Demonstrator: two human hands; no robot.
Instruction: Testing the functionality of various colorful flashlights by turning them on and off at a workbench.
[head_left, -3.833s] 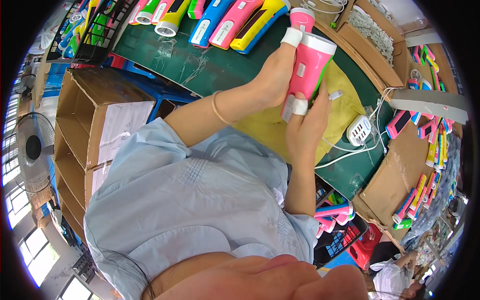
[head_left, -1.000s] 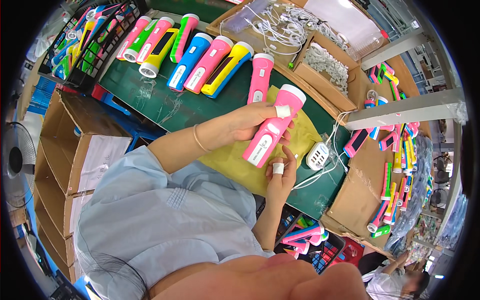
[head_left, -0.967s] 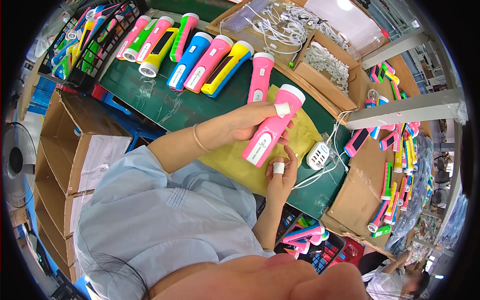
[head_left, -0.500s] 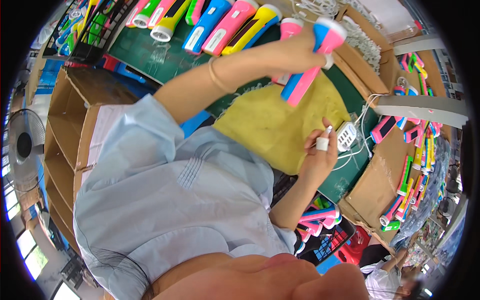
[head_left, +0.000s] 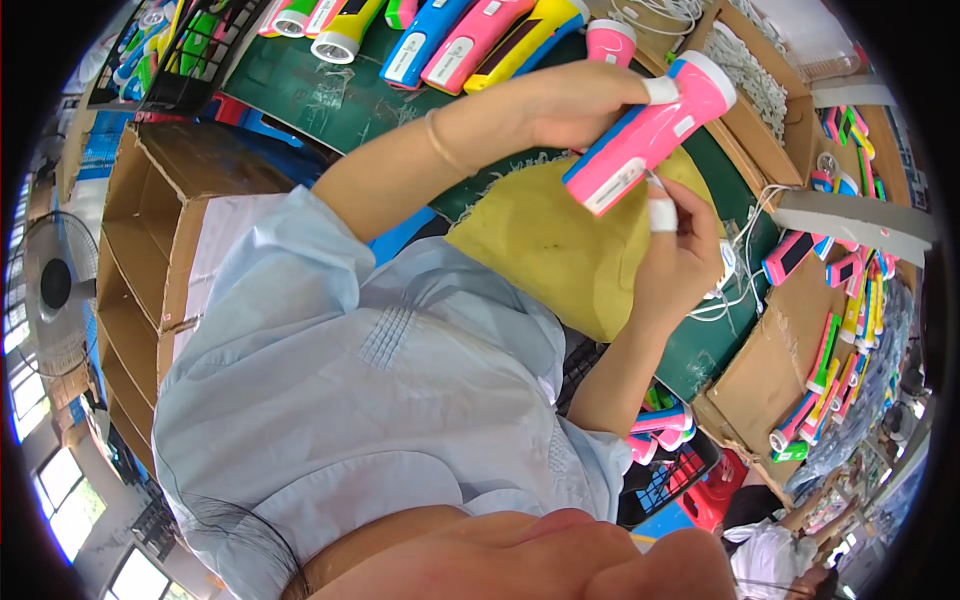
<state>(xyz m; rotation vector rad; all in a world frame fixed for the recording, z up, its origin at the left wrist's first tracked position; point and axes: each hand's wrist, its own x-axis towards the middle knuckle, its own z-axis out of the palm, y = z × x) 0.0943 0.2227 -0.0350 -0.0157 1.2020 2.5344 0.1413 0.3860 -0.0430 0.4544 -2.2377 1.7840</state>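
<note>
Fingers of the left hand (head_left: 580, 105): curled in round the neck of a pink and blue flashlight (head_left: 640, 145), thumb laid along it under a white wrap (head_left: 661, 91). Grip is firm to the eye; the undersides of the fingers are hidden. Fingers of the right hand (head_left: 685, 255): bent and drawn together, a small pale tip (head_left: 652, 179) projecting from them against the flashlight's handle edge. Whether the tip is seated in the flashlight cannot be determined.

The flashlight is held tilted above the yellow cloth (head_left: 550, 250), white-rimmed head beyond the cloth's far right part, handle end over it. The cloth lies on the green surface (head_left: 690, 355). To the right of the cloth, a white multi-port charger (head_left: 726, 265) is partly screened by the right hand; a white cable (head_left: 742, 307) lies near. Beyond the cloth, to the left, are a blue flashlight (head_left: 428, 42) and others in a row. Left of the cloth, well apart, stands a cardboard shelf unit (head_left: 188, 170).
</note>
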